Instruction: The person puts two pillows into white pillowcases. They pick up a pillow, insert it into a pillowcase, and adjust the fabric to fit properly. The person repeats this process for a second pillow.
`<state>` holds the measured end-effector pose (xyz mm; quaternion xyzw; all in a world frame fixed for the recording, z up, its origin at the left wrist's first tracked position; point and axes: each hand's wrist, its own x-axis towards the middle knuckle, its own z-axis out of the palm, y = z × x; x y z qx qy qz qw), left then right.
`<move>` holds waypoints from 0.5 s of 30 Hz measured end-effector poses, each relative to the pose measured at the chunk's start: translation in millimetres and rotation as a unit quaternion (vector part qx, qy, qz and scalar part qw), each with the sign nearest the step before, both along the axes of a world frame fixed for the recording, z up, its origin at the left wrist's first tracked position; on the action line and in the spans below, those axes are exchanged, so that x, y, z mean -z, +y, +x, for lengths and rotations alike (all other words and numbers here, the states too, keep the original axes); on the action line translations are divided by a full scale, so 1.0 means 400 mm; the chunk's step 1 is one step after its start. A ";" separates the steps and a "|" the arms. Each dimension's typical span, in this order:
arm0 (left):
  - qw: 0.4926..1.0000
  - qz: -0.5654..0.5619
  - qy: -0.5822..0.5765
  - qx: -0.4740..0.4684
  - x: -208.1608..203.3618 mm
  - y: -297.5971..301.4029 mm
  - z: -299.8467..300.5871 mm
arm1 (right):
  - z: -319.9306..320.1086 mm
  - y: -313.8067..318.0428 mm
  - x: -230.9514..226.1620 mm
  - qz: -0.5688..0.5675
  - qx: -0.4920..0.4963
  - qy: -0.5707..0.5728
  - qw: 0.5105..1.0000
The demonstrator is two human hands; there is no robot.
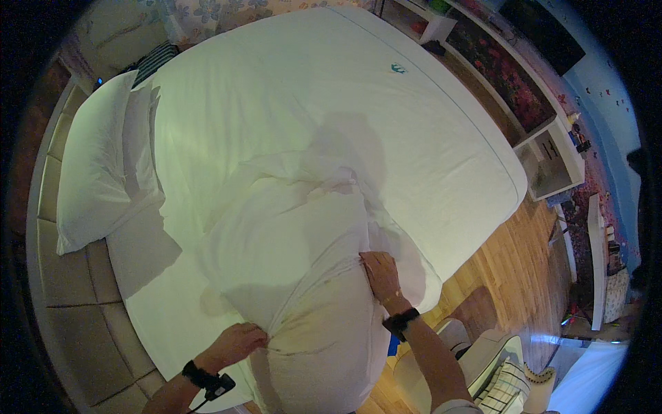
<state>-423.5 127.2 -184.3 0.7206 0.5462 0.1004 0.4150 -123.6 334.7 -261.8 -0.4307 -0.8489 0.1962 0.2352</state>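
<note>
A plump, cream-coloured pillow [324, 352] lies at the near side of the bed, close in front of me. Its far part goes under the mouth of a loose white pillowcase [283, 221], which spreads crumpled over the mattress beyond it. My left hand [238, 343] is closed on the left end of the case's edge, thumb and fingers together. At the other end of that edge, my right hand [381, 276] grips the cloth with bent fingers. How far the pillow reaches inside the case is hidden.
The bed is covered by a white fitted sheet [427, 138]. White pillows [96, 165] rest against the padded beige headboard [69, 276] at left. Beyond the right edge are wooden flooring [517, 255], a white cabinet [552, 159] and a chair with a checked cushion [503, 386].
</note>
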 end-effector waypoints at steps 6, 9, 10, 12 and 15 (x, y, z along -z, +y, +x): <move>0.970 0.136 0.074 -0.186 -0.002 0.122 0.027 | -0.022 0.038 0.042 -0.084 0.055 0.093 0.991; 0.937 0.239 0.105 -0.234 -0.002 0.180 0.052 | 0.004 -0.024 -0.003 -0.104 0.059 0.100 0.988; 0.929 0.256 0.122 -0.239 0.001 0.191 0.056 | 0.012 -0.062 -0.023 -0.073 0.024 0.073 0.994; 0.938 0.280 0.119 -0.166 0.008 0.199 0.061 | 0.031 -0.136 -0.065 -0.083 -0.048 -0.007 0.995; 0.960 0.259 0.100 -0.048 0.005 0.150 0.080 | 0.064 -0.223 -0.108 -0.125 -0.085 -0.042 0.988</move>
